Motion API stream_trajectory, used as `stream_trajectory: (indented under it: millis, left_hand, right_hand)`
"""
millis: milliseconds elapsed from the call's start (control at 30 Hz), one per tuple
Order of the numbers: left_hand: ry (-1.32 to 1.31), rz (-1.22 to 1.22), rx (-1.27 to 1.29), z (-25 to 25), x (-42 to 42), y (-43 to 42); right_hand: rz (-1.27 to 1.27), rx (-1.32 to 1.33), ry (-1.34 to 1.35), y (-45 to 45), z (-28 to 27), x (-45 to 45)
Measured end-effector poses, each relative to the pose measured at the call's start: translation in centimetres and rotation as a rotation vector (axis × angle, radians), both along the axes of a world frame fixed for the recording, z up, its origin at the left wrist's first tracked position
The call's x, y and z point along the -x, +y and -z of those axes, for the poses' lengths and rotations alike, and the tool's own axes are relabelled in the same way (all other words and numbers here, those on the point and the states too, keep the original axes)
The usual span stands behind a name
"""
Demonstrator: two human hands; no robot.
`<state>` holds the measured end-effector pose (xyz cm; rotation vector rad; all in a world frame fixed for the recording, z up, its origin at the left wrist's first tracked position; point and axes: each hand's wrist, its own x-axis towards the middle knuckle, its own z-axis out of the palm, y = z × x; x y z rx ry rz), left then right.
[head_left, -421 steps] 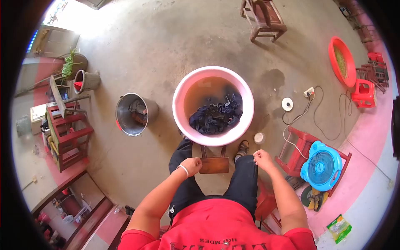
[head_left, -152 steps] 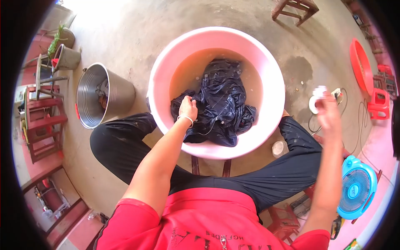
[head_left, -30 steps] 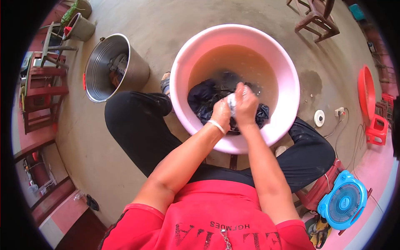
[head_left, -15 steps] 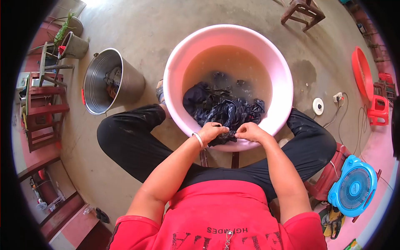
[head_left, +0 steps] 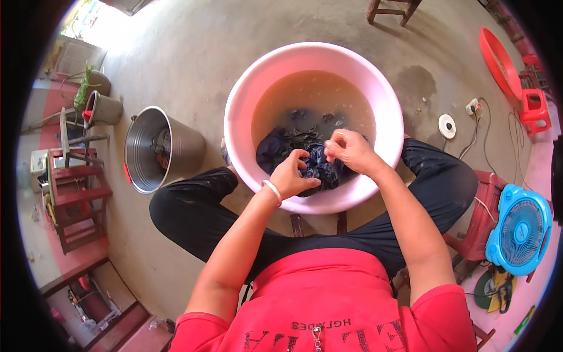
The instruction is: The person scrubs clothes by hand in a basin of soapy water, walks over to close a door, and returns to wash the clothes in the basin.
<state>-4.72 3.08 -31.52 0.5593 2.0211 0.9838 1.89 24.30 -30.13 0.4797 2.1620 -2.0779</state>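
A large pink basin (head_left: 240, 100) holds cloudy brown water and a heap of wet dark clothes (head_left: 272, 151). The clothes are bunched towards the side nearest me, and part of the heap sits above the water. My left hand (head_left: 287, 176), with a pale bangle at its wrist, is at the near left of the heap. Its thumb and fingers are spread apart beside the dark cloth. Over the right part of the heap is my right hand (head_left: 353, 152), its fingers curled inwards. What these fingers hold, if anything, is hidden.
Left of the basin a metal bucket (head_left: 196, 146) with some cloth inside lies tilted. A blue fan (head_left: 520, 233) leans by a dark red stool at right. Cords run from a power strip (head_left: 472, 107). A wooden stool (head_left: 390, 12) stands beyond the basin.
Both hands were together at the basin's near rim, fingers on dark cloth. They have moved apart: the right has risen forward over the heap, the left has spread its fingers. The view has shifted.
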Motion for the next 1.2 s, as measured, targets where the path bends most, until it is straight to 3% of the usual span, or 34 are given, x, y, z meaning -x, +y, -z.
stream_trajectory:
  millis: [67, 100, 133, 200, 267, 333, 367, 433, 467, 533, 600, 667, 700, 733, 800, 900, 1000, 1133, 1200]
  left_hand:
    - [0.393, 0.274, 0.191, 0.3, -0.3, 1.6]
    - [0.47, 0.4, 0.348, 0.6, -0.8, 2.5]
    - [0.483, 0.473, 0.468, 0.9, -1.5, 3.2]
    - [0.353, 0.591, 0.67, 2.6, -2.4, 3.5]
    - [0.318, 0.637, 0.701, 5.0, -3.3, 2.6]
    - [0.268, 0.614, 0.659, 3.3, -3.4, 1.9]
    - [0.231, 0.625, 0.655, 2.6, -3.3, 1.3]
    - [0.123, 0.67, 0.631, 2.9, -2.6, -0.2]
    - [0.116, 0.671, 0.638, 2.1, -2.4, -0.4]
    - [0.428, 0.304, 0.334, -0.2, -1.8, 0.0]
    - [0.544, 0.353, -0.231, 0.1, 0.2, 1.5]
    - [-0.012, 0.216, -0.186, -3.1, 1.5, 3.0]
    - [0.189, 0.184, -0.368, -3.1, 2.2, 3.3]
    - [0.088, 0.101, -0.338, -5.8, 2.7, 3.6]
    - [0.36, 0.267, -0.148, -10.2, 4.6, 3.1]
    - [0.482, 0.309, -0.133, -13.5, 5.8, 1.4]
    - [0.513, 0.415, -0.199, -15.9, 5.3, -0.3]
    - [0.405, 0.468, -0.178, -18.7, 3.1, -2.3]
    - [0.501, 0.523, -0.179, -18.7, 2.1, -3.4]
  right_hand:
    - [-0.099, -0.238, -0.038, 0.4, -0.6, 1.4]
    - [-0.045, -0.261, -0.048, 0.7, 0.4, 1.8]
    - [-0.042, -0.262, -0.043, 1.0, 1.4, 1.8]
    - [-0.34, -0.541, -0.569, 1.7, 3.6, 1.3]
    - [-0.446, -0.629, -0.664, 0.3, 6.9, -1.6]
    - [-0.561, -0.54, -0.579, -0.9, 12.3, -5.0]
    - [-0.559, -0.53, -0.583, -1.5, 12.2, -5.6]
    - [-0.322, -0.548, -0.236, -2.7, 12.1, -6.7]
    - [-0.352, -0.601, -0.26, -2.8, 9.6, -5.9]
    - [-0.33, -0.681, 0.026, -2.5, 6.7, -4.7]
    - [-0.226, -0.539, 0.241, -2.2, 3.4, -2.7]
    - [-0.173, -0.378, 0.148, -1.7, -1.1, -1.4]
    - [-0.122, -0.287, 0.17, -1.4, -2.9, -1.0]
    - [-0.07, -0.196, 0.193, -1.0, -4.4, -0.6]
    - [-0.128, 0.037, 0.17, -0.4, -5.8, 0.0]
    - [-0.412, -0.223, 0.15, -0.7, -5.4, 0.6]
    - [-0.353, -0.52, 0.31, -1.2, -0.6, 0.9]
    - [-0.584, -0.633, 0.009, 0.2, 5.1, -0.7]
    - [-0.559, -0.698, -0.064, 0.6, 7.0, -2.0]
